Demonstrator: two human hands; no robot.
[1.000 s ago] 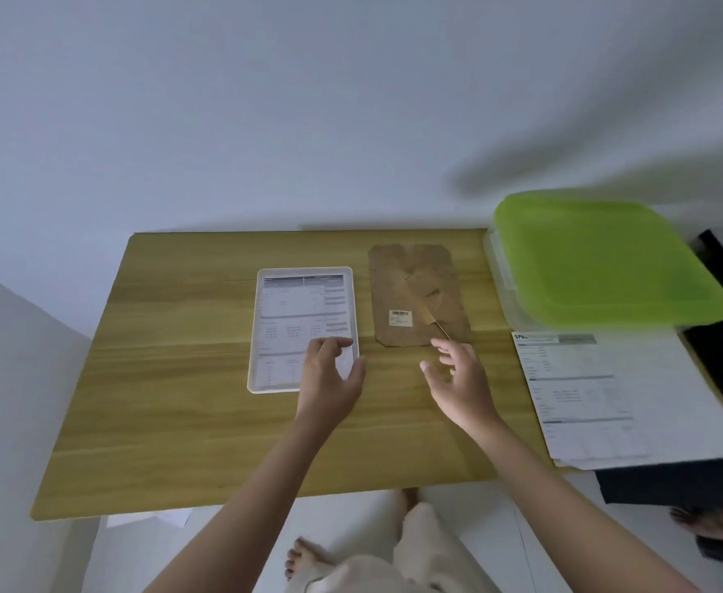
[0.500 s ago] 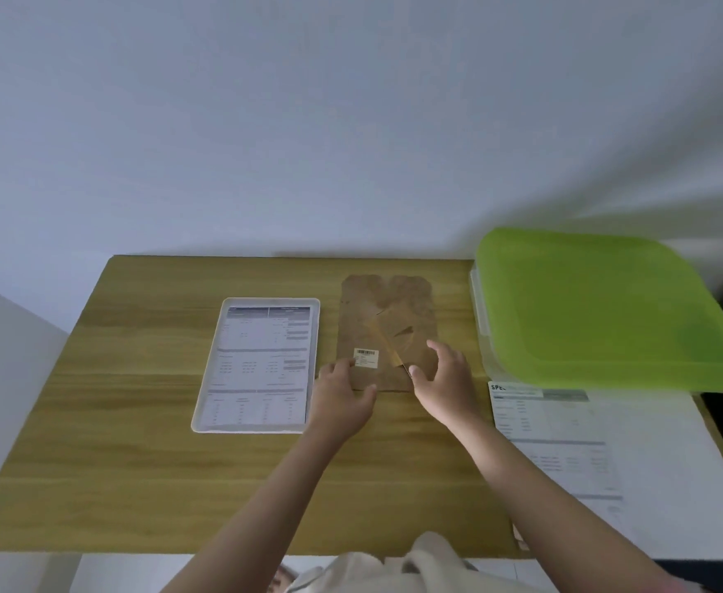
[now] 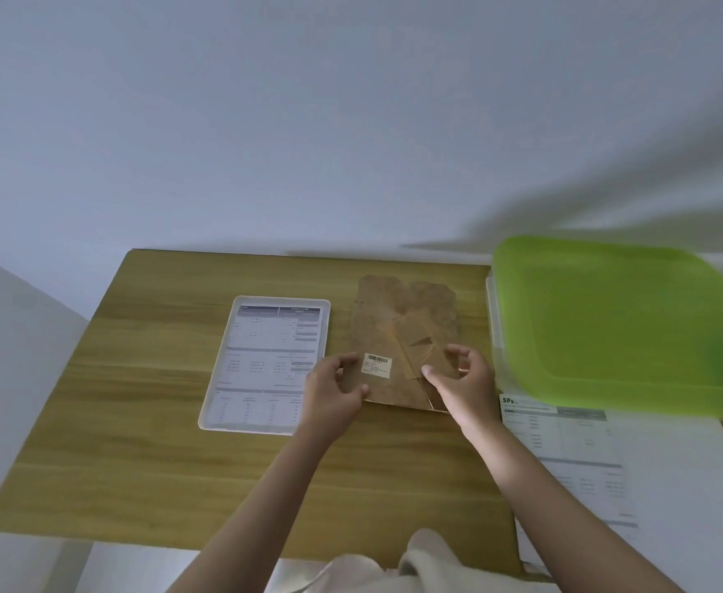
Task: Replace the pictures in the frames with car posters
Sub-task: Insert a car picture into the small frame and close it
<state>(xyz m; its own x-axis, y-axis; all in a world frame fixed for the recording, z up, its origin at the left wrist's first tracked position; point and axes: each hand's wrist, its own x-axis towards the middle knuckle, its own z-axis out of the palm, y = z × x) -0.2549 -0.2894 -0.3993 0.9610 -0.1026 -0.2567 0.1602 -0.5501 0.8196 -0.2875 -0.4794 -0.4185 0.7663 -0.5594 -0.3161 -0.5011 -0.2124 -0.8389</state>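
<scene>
Head view: wooden table [image 3: 137, 442], white wall [image 3: 265, 122]

It looks like a plain room in a home, set up as a small work corner. A light wooden table [image 3: 145, 442] stands pushed against a bare white wall [image 3: 308, 122], with a pale floor showing below its near edge. At the right end sits a clear plastic storage box with a lime-green lid [image 3: 616, 327], the household sort, beside a printed sheet [image 3: 573, 455]. Nothing on the walls, no machines or shelving; just simple furniture and soft, dim indoor light.
</scene>
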